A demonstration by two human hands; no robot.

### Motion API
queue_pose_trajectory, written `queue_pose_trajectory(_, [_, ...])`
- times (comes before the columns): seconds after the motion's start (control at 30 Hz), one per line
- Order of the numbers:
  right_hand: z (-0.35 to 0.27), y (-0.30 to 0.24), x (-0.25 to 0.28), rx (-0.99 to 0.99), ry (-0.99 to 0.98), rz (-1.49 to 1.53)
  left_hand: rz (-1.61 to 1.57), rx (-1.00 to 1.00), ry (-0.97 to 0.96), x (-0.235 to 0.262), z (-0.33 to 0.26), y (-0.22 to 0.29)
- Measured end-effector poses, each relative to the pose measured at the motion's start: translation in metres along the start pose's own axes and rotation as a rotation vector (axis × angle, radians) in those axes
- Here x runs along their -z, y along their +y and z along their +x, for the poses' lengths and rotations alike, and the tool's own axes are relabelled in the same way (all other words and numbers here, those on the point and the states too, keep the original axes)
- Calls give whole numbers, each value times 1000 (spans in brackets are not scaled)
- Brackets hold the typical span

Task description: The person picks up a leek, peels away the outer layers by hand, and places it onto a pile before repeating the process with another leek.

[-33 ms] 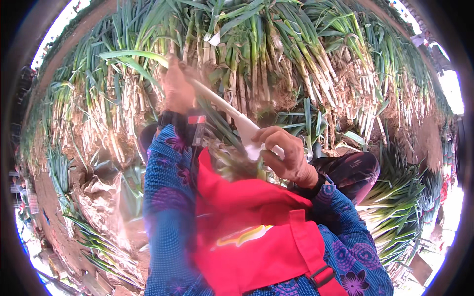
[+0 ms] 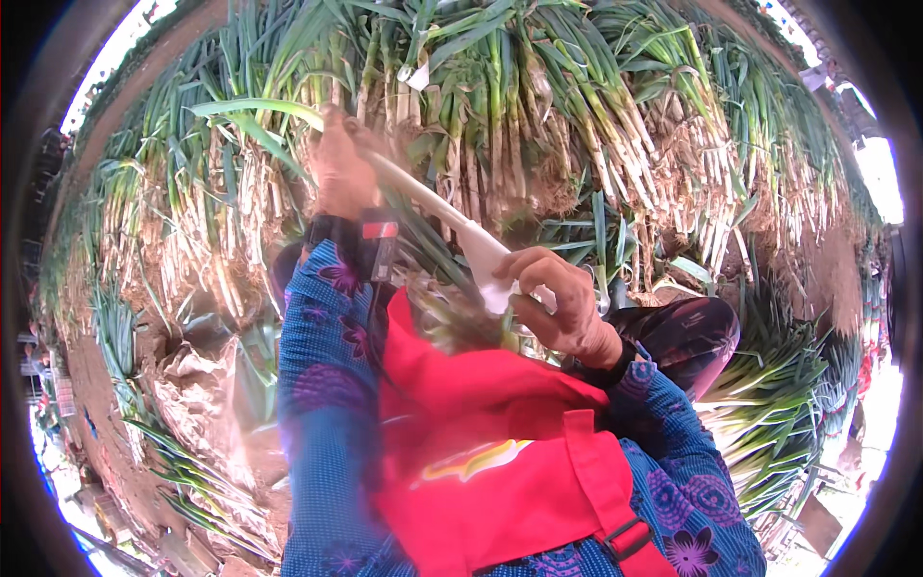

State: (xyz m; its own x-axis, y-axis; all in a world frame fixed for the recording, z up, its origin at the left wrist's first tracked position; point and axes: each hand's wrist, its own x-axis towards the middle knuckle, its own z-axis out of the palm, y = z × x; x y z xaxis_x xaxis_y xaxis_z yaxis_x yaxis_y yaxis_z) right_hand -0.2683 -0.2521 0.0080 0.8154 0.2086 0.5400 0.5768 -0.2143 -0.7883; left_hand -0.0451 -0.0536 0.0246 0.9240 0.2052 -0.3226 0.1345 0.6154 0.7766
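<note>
My left hand point(image 2: 344, 165), a little blurred, is closed round the upper part of a long leek point(image 2: 418, 188) with a white stem. Green leaves point(image 2: 255, 106) of this leek stick out to the left beyond my fist. Its stem slants down to the right, towards my lap. There my right hand point(image 2: 565, 303) is closed, thumb against fingers, on a pale, thin outer skin point(image 2: 488, 264) that flares from the lower stem. The lower end of the stem is hidden or smeared by motion. Blurred leaves point(image 2: 447, 317) lie beneath it.
Bundles of leeks point(image 2: 500, 125) with soil on their roots stand in a wide arc ahead. Cleaner leeks point(image 2: 769, 404) lie in a pile by my right knee. More leeks point(image 2: 197, 490) and a crumpled pale sheet point(image 2: 207, 385) lie at left. A red apron point(image 2: 500, 481) covers my lap.
My left hand has shifted very slightly to the left with the leek. My right hand has barely moved.
</note>
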Motion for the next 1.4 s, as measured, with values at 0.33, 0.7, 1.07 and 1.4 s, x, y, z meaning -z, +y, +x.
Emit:
queue_pose_trajectory(0.33, [-17, -8, 31, -68, -61, -101, -123, -87, -78, 39, 48, 46])
queue_pose_trajectory(0.7, [-105, 49, 116, -953, -472, -522, -121, -218, -38, 93, 79, 112])
queue_pose_trajectory(1.07, [36, 28, -3, -356, 5, -378, -286, -72, 8, -13, -15, 8])
queue_pose_trajectory(1.4, [12, 30, -12, -701, 169, 273, -185, -162, -113, -29, -44, 5])
